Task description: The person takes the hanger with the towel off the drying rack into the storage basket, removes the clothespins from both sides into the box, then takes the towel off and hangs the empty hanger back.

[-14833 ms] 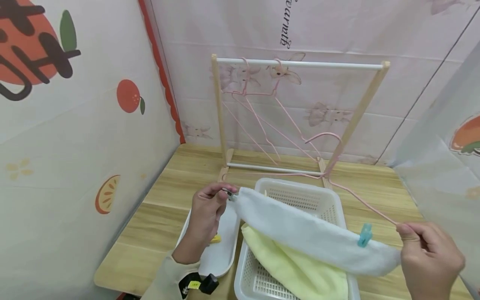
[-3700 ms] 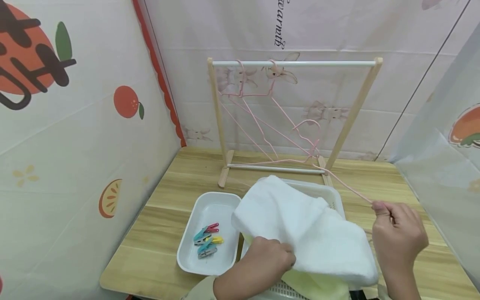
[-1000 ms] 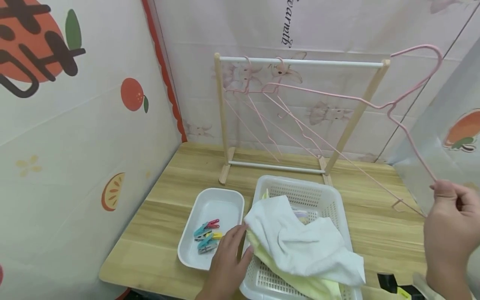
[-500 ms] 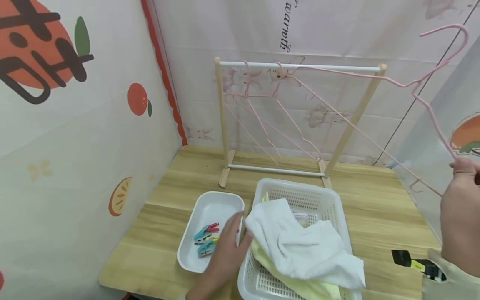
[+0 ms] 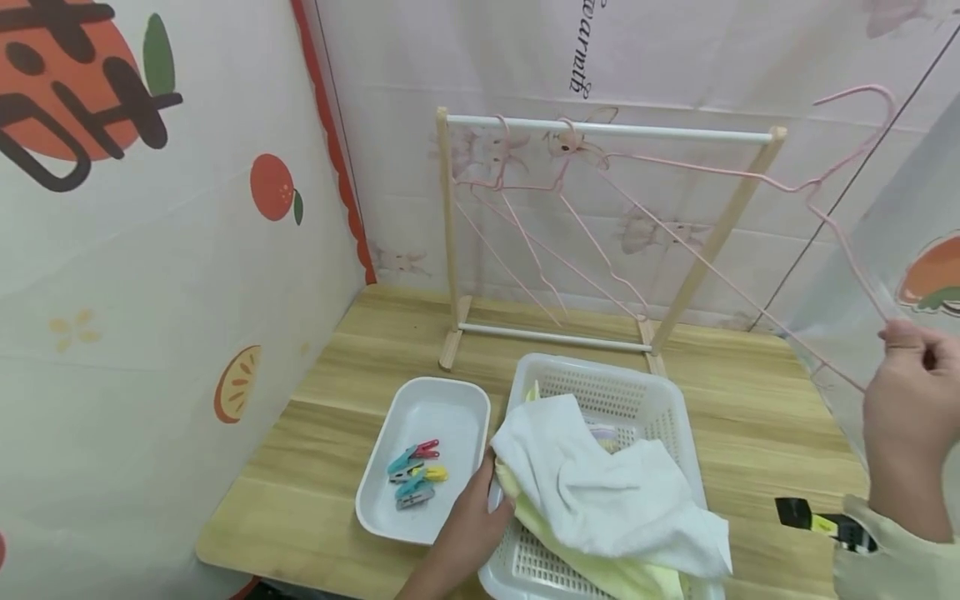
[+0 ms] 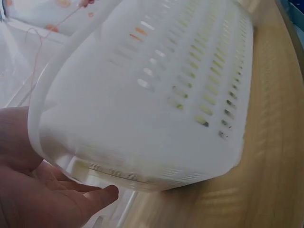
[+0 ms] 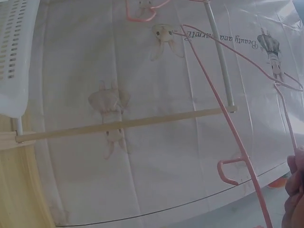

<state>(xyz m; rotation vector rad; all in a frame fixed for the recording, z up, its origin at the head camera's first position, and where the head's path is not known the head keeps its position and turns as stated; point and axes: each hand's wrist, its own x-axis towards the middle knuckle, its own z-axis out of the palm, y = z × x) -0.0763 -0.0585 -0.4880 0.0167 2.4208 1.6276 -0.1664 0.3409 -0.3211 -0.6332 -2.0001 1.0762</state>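
Note:
My right hand point(image 5: 911, 408) grips one lower corner of a pink clothes hanger point(image 5: 720, 267), held up at the right with its hook on top and no cloth on it. In the right wrist view the hanger point(image 7: 219, 102) crosses the picture, my right fingers point(image 7: 297, 190) at the edge. My left hand point(image 5: 468, 525) touches the left rim of a white perforated basket point(image 5: 686, 442). Its fingers look fairly straight in the left wrist view, partly hidden by the rim. A white towel point(image 5: 585, 492) lies crumpled in the basket over a yellow one point(image 5: 633, 575).
A white tray point(image 5: 371, 492) left of the basket holds several clothes pegs point(image 5: 416, 475) in turquoise, yellow and red. Behind stands a wooden rack point(image 5: 716, 250) with a white top bar point(image 5: 675, 131). Two pink hangers point(image 5: 528, 242) hang on its left half.
The white towel, earlier pegged on the hanger, now lies in the basket, and the turquoise pegs lie in the tray. My right hand has raised the bare hanger. My left hand has moved to the rim.

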